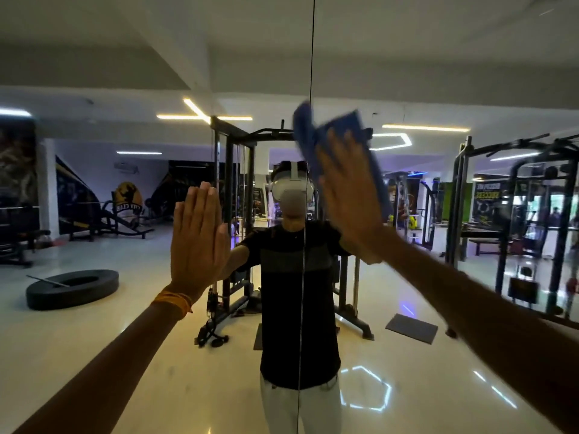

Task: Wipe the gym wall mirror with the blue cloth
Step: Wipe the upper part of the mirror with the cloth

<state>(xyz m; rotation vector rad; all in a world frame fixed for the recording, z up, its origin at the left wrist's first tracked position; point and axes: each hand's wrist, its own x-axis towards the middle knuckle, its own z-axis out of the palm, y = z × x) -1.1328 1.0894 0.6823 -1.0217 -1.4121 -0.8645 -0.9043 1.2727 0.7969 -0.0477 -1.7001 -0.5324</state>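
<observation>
The gym wall mirror fills the whole view, with a vertical seam between two panels running down the middle. My right hand presses the blue cloth flat against the glass, just right of the seam at head height; the cloth sticks out above and beside my fingers and looks blurred. My left hand lies flat on the left panel, fingers together and pointing up, holding nothing. An orange thread band sits on that wrist.
Everything else is reflection: a person in a dark shirt with a white headset, a black cable machine behind, a large tyre on the glossy floor at left, racks at right, ceiling strip lights.
</observation>
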